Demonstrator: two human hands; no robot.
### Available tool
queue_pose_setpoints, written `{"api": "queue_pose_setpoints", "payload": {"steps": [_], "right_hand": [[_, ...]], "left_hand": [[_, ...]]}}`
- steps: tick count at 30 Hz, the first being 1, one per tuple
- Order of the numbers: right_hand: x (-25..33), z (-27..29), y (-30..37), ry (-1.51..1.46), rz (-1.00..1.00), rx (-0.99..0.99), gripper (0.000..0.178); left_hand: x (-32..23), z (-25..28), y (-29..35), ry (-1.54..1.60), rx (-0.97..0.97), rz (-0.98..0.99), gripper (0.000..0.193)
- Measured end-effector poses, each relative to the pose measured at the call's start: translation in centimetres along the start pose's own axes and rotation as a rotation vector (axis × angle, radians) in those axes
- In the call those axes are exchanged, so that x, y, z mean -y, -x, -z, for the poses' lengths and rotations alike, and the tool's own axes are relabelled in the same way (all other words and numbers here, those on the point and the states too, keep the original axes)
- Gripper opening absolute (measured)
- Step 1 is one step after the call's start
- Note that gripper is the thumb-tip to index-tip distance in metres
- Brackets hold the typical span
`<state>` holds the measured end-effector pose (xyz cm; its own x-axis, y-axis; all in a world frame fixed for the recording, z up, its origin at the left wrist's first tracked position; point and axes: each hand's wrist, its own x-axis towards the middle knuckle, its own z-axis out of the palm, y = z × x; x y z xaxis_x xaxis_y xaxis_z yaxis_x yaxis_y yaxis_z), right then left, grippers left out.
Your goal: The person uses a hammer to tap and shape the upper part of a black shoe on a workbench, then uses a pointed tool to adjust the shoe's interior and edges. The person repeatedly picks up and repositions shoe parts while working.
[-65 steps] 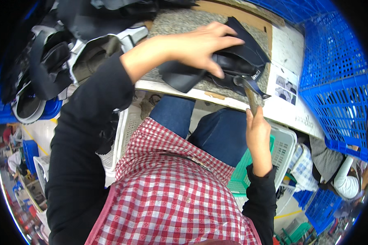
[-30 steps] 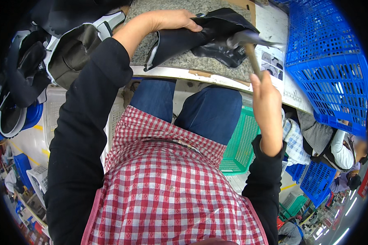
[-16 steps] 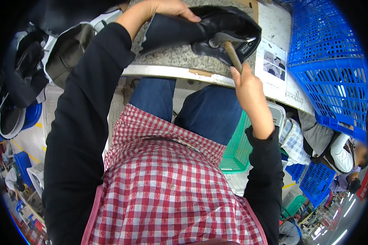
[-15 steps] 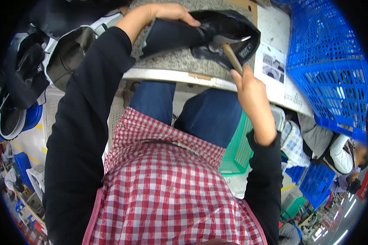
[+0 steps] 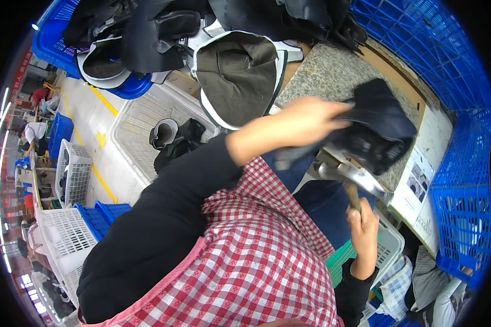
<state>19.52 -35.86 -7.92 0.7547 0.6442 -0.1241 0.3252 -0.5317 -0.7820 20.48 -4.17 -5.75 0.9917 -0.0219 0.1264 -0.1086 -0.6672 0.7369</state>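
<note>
A black leather boot upper [image 5: 379, 125] lies on the grey stone slab at the bench's near edge, blurred by motion. Across its left part reaches my left hand [image 5: 311, 121], closed on the leather; some fingers are smeared or hidden. My right hand [image 5: 362, 226] is wrapped round the wooden handle of a hammer [image 5: 360, 179]. The shiny metal head is in front of the bench edge, just below the upper and apart from my left hand.
More black boot uppers [image 5: 278, 16] and a grey-lined one [image 5: 234, 76] are piled at the left and back. A blue plastic crate [image 5: 463, 201] stands at the right beside a printed picture sheet [image 5: 417, 182]. A white basket [image 5: 139, 131] holding black pieces sits at the left.
My view has swung to the left. The hammer has come out of the upper toward me, still in my right hand. My left hand and the upper have shifted, and the upper has turned.
</note>
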Motion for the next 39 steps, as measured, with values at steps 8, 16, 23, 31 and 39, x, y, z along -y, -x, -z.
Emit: {"api": "queue_pose_setpoints", "payload": {"steps": [8,16,23,31,39], "right_hand": [[-2.4,1.4,3.5,-0.163,-0.136,-0.545,0.03],[-13.4,8.7,-3.8,0.099,-0.168,-0.832,0.053],[-22.4,11.6,-10.6,0.294,-0.245,-0.95,0.05],[-18.2,8.9,-5.2,0.576,0.004,-0.997,0.035],[-16.2,13.5,-16.9,0.442,0.123,-0.799,0.032]], "left_hand": [[4.9,15.2,31.9,-0.736,-0.171,0.685,0.041],[13.0,10.0,19.5,-0.174,-0.579,0.335,0.053],[14.2,3.7,-2.2,-0.705,-0.631,0.483,0.073],[11.7,16.4,6.8,0.019,-0.972,0.521,0.033],[4.8,13.9,2.8,0.469,-0.931,0.434,0.028]]}}
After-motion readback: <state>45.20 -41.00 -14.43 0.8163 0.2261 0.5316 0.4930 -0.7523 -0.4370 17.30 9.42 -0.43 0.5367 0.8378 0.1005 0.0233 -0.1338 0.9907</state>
